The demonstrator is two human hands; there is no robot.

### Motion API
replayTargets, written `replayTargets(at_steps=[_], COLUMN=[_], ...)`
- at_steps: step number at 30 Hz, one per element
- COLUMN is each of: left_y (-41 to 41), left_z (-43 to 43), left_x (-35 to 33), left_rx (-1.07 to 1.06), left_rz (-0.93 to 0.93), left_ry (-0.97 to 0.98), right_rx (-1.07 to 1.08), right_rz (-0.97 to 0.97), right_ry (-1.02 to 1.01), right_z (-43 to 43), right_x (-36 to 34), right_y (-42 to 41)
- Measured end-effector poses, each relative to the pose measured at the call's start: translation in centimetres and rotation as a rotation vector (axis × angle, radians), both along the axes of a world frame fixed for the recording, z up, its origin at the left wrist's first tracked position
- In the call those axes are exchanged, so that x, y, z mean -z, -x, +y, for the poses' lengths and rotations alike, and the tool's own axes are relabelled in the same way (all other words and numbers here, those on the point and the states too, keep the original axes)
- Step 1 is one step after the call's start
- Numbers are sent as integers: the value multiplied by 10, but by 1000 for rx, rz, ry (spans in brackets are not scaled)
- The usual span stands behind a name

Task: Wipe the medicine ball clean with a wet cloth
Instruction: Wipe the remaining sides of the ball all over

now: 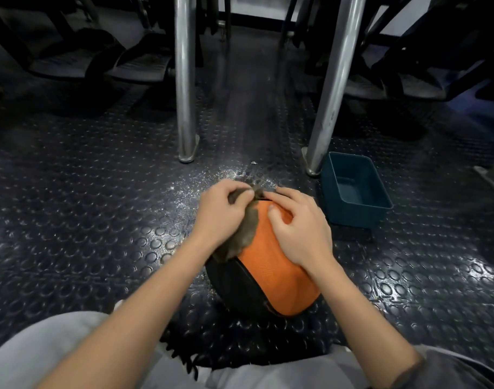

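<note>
An orange and black medicine ball (pixel 271 270) sits on the studded rubber floor between my knees. A brownish-grey cloth (pixel 241 234) drapes over its upper left side. My left hand (pixel 222 213) grips the cloth's top end with curled fingers at the far top of the ball. My right hand (pixel 299 223) lies on the orange panel, its fingertips pinching the same cloth end beside the left hand. The cloth's lower edge hangs down toward the black panel.
A blue plastic tub (pixel 355 189) stands on the floor just right of the ball. Two metal frame legs (pixel 185 80) (pixel 331 85) rise behind it, with gym machine pedals (pixel 139 64) farther back. Wet speckles (pixel 212 178) glint on the floor beyond the ball.
</note>
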State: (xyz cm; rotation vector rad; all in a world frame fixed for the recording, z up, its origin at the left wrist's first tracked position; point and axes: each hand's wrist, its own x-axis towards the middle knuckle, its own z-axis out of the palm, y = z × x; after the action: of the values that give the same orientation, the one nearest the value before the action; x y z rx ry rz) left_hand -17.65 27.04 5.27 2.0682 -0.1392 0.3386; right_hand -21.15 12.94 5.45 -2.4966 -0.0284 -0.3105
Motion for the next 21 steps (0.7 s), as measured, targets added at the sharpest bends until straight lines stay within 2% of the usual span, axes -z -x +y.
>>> replayTargets(at_steps=[2, 5, 7, 11, 13, 15, 18, 21], left_y=[29, 35, 15, -37, -33, -10, 26, 25], left_z=[0, 0, 2, 13, 14, 12, 9, 4], left_x=[0, 3, 3, 5, 7, 3, 0, -1], left_rx=[76, 139, 99, 32, 23, 56, 210, 198], left_rz=[-164, -202, -123, 261, 294, 161, -90, -121], left_ry=[-55, -114, -75, -5, 37, 62, -10, -56], right_rx=[-6, -5, 1, 6, 8, 20, 43, 40], right_rz=[-1, 13, 11, 19, 20, 23, 29, 37], right_ry=[-15, -14, -1, -20, -24, -34, -52, -63], right_z=[-3, -5, -3, 2, 3, 0, -6, -8], right_x=[1, 0, 1, 0, -1, -2, -2, -3], right_y=[-1, -3, -1, 3, 3, 1, -3, 0])
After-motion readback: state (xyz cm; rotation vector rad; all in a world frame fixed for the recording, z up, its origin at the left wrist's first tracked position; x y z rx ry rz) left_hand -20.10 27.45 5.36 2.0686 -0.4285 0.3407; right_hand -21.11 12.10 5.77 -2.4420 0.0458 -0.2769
